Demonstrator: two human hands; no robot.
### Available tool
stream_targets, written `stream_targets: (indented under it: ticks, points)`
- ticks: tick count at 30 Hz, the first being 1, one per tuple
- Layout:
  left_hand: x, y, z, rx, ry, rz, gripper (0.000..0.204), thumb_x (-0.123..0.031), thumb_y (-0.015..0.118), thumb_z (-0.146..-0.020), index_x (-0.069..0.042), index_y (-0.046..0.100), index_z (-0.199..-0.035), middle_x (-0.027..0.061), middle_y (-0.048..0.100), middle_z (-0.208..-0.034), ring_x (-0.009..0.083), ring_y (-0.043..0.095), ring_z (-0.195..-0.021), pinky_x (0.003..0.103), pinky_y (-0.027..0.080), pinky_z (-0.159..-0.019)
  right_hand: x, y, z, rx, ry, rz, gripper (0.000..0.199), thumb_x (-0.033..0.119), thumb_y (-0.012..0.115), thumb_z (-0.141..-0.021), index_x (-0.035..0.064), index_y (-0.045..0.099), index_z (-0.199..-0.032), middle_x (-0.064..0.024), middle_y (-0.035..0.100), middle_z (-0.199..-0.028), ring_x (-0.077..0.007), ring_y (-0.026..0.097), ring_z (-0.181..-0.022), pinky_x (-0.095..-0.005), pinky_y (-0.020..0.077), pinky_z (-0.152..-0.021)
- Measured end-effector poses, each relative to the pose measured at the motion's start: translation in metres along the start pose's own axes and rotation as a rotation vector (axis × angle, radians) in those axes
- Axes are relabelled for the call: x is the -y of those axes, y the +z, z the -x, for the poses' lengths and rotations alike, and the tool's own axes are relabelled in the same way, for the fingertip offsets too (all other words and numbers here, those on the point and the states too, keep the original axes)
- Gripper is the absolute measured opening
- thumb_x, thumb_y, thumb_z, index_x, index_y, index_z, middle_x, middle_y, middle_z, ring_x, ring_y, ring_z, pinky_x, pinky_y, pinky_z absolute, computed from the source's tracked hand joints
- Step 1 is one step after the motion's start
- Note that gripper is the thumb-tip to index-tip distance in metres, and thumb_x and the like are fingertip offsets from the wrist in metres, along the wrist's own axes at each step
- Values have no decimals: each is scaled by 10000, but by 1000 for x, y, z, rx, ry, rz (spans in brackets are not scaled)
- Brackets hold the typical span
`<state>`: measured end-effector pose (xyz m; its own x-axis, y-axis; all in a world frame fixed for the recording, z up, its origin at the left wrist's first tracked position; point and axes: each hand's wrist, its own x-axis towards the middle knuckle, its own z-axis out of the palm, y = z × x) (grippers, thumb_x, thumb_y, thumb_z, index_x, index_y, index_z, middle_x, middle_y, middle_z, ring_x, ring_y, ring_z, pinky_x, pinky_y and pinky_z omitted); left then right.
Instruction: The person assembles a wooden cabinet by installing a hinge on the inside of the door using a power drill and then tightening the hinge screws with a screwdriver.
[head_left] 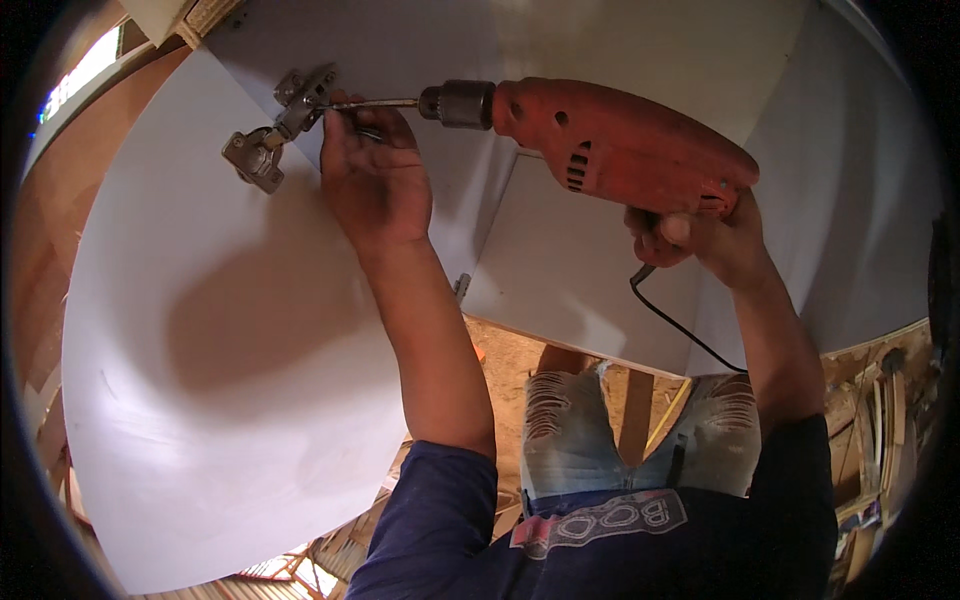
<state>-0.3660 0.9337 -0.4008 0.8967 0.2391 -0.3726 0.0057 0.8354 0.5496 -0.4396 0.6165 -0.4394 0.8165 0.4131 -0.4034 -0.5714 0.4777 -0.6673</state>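
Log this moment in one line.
right hand: grips red drill; left hand: at bit, beside metal hinge; bit: points left, tip at hinge; cord: below drill

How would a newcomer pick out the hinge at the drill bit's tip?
Find the large white panel on the left. Near its top, just left of the left hand, a hinge bridges it and the adjoining panel. Unlike the long red drill, it is silvery and jointed, with wide ends.
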Motion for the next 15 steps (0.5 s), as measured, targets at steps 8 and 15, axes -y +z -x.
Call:
stream_targets:
  ticks: [8, 15]
  points:
    - [3, 0, 1, -55, 56, -179, 280, -221, 654, -1029, -26, 640, -1229, 77, 649, -1155, 217, 637, -1107, 384, 568, -1049, -11, -3, 4, -14, -36, -1, 573, 279, 905, -765, 4, 669, -1209, -99, 744, -926, -150, 700, -760, -272, 560, -611]
    - [0, -10, -1, -3, 15, -39, 267, -183, 599, -1057, -41, 635, -1279, 116, 681, -1189, 263, 640, -1130, 400, 593, -991, -13, -4, 2, -39, -83, -12, 608, 273, 924, -759, -3, 661, -1231, -123, 755, -911, -154, 708, -742, -300, 579, -592]
